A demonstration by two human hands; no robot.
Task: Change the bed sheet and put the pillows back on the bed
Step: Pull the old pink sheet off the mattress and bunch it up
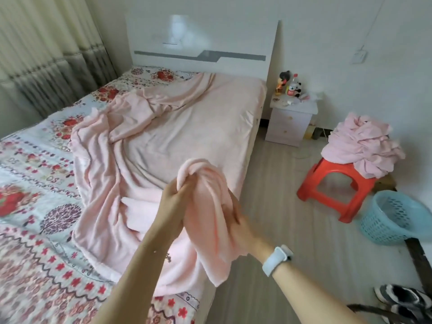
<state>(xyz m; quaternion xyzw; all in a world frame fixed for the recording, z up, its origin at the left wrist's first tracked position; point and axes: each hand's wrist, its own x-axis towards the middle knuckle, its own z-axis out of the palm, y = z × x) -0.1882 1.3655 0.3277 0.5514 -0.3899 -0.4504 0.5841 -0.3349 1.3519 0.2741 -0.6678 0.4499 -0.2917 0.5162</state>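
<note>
Both hands' fingers clenched around pink sheet [205, 206] corner, left hand [173, 199], right hand [243, 230]

sheet [182, 127]: pink | quilt [35, 183]: red floral | stool [336, 190]: red | basket [392, 218]: blue

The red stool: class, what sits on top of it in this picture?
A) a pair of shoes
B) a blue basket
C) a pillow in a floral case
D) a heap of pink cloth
D: a heap of pink cloth is piled on the red stool, while the blue basket lies on the floor beside it.
</note>
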